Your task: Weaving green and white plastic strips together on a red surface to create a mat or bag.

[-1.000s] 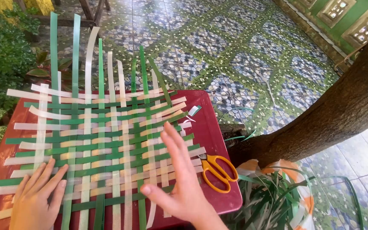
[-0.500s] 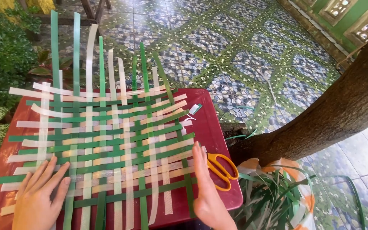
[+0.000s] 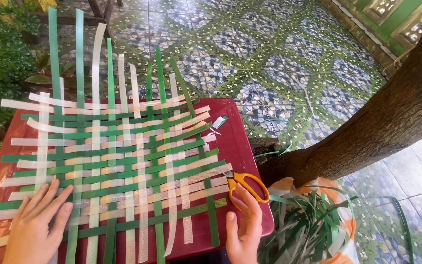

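A loose woven mat (image 3: 123, 166) of green and pale cream strips lies on a dark red table (image 3: 235, 146). My left hand (image 3: 37, 222) rests flat on the mat's near left corner, fingers spread. My right hand (image 3: 244, 230) is at the table's near right edge, off the mat, fingers apart and touching the orange-handled scissors (image 3: 247, 185) that lie by the mat's right side. It holds nothing.
A tree trunk (image 3: 391, 112) leans across the right. A bag of spare green strips (image 3: 313, 225) stands below it. Cut strip scraps (image 3: 218, 123) lie on the table's right part. Patterned floor tiles (image 3: 269, 58) lie beyond; plants (image 3: 1, 58) at left.
My right hand has slid off the mat to the right, down to the table edge beside the scissors. The left hand has stayed in place.
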